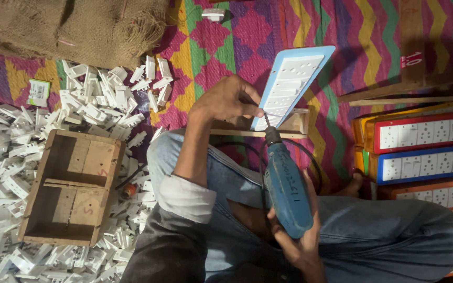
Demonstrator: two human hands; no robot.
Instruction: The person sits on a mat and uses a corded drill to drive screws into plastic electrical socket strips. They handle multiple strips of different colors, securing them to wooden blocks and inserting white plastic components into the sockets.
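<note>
My left hand grips the lower end of a white switchboard plate with a light blue rim, which leans tilted on a small wooden frame by my knee. My right hand holds a blue electric drill by its body. The drill's bit points up at the plate's lower edge, close to my left fingers. A black cord loops from the drill over my jeans.
A heap of several white plastic socket parts covers the floor at left, around an open wooden box. Stacked switchboards with red, blue and orange rims lie at right. A burlap sack sits at top left on a zigzag mat.
</note>
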